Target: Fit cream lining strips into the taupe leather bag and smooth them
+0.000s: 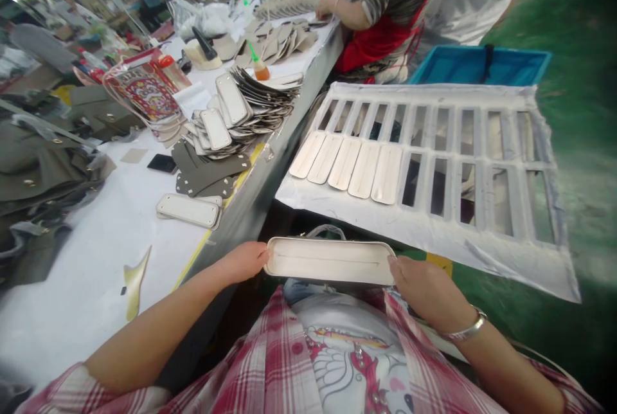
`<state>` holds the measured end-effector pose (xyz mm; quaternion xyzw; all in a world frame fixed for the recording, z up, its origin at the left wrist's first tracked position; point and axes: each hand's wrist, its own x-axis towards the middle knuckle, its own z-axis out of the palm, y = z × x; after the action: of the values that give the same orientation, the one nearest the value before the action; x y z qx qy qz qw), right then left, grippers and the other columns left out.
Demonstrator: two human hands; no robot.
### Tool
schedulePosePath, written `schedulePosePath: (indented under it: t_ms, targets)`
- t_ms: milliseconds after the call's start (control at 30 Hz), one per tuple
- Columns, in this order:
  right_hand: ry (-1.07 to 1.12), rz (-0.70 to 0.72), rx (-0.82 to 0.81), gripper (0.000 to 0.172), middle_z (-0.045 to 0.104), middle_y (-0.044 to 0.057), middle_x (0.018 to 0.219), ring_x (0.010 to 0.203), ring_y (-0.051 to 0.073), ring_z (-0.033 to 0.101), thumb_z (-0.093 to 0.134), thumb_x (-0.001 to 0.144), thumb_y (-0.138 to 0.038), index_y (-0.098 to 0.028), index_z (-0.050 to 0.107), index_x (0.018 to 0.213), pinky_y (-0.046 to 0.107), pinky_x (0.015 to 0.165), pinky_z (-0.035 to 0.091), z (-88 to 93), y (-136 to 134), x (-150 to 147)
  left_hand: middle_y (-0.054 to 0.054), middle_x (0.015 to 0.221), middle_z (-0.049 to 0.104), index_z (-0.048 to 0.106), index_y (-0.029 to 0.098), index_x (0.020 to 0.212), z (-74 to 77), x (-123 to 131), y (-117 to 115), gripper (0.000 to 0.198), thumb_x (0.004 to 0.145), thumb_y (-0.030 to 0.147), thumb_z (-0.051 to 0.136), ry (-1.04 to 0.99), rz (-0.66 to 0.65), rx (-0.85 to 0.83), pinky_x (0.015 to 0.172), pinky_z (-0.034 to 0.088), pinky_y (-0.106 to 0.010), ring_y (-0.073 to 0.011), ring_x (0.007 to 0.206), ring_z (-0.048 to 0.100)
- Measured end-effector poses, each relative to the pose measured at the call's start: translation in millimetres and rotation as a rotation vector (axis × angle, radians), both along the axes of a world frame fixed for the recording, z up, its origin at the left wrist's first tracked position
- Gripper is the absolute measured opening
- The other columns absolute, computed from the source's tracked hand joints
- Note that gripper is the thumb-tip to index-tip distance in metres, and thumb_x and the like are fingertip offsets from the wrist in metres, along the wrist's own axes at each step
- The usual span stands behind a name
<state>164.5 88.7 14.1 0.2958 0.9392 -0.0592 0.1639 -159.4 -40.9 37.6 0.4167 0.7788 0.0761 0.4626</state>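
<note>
White tabletop point(91, 227) filled the left side of my remote view; I saw the left hand point(247, 260) and right hand point(424, 285) gripping opposite ends of a cream oblong panel point(332, 262), just beside a slotted rack point(482, 247) bearing five pale panels point(365, 170).

In our grip we see a cream-white, round-cornered long panel point(330, 261); below it, our red-and-white plaid cloth shirt point(279, 356); right of it, a green floor point(585, 125); left of it, dark olive-grey flat strips point(207, 175) dotted with white.
</note>
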Motion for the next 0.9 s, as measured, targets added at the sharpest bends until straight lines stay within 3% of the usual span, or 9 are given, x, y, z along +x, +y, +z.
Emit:
schedulePosePath:
  t_ms: [200, 300, 500, 700, 900]
  targets:
    - [0.036, 0.028, 0.024, 0.022, 0.06, 0.012, 0.074, 0.062, 0.023, 0.06, 0.04, 0.083, -0.004, -0.008, 0.06, 0.09, 0.03, 0.051, 0.044, -0.3, 0, 4, 0.006, 0.046, 0.04, 0.041, 0.018, 0.062, -12.7, 1, -8, 0.037, 0.073, 0.053, 0.039, -0.226, 0.175, -0.061, 0.037, 0.03, -0.021, -0.0085, 0.037, 0.039]
    - [0.035, 0.015, 0.022, 0.022, 0.06, 0.012, 0.073, 0.062, 0.022, 0.06, 0.039, 0.083, -0.005, -0.01, 0.06, 0.087, 0.029, 0.052, 0.044, 2.3, -1, 3, 0.006, 0.048, 0.039, 0.04, 0.017, 0.064, -13.2, 0, -12, 0.042, 0.075, 0.058, 0.038, -0.313, 0.224, -0.043, 0.037, 0.03, -0.02, -0.0076, 0.038, 0.039]
    - [0.06, -0.004, 0.013, 0.022, 0.06, 0.013, 0.071, 0.061, 0.023, 0.06, 0.039, 0.084, -0.007, -0.007, 0.06, 0.087, 0.031, 0.052, 0.045, 3.8, -3, -1, 0.0, 0.056, 0.047, 0.049, 0.012, 0.071, -12.8, -9, -22, 0.048, 0.079, 0.059, 0.04, -0.689, 0.321, -0.018, 0.042, 0.032, -0.02, -0.0088, 0.047, 0.048]
    - [0.051, 0.02, 0.027, 0.02, 0.059, 0.012, 0.071, 0.06, 0.023, 0.06, 0.042, 0.082, -0.006, -0.007, 0.06, 0.089, 0.03, 0.049, 0.044, -0.2, -1, 0, 0.003, 0.056, 0.047, 0.044, 0.015, 0.074, -26.1, -9, -32, 0.042, 0.073, 0.056, 0.053, -0.668, 0.356, 0.084, 0.04, 0.03, -0.018, -0.0082, 0.048, 0.048]
    - [0.098, 0.068, 0.066, 0.016, 0.06, 0.011, 0.069, 0.057, 0.02, 0.059, 0.048, 0.079, -0.006, -0.006, 0.061, 0.087, 0.027, 0.047, 0.043, -7.9, 2, 1, 0.006, 0.048, 0.046, 0.042, 0.016, 0.068, -41.7, -4, -29, 0.04, 0.074, 0.054, 0.054, -0.512, 0.364, 0.153, 0.033, 0.027, -0.015, -0.0048, 0.037, 0.042]
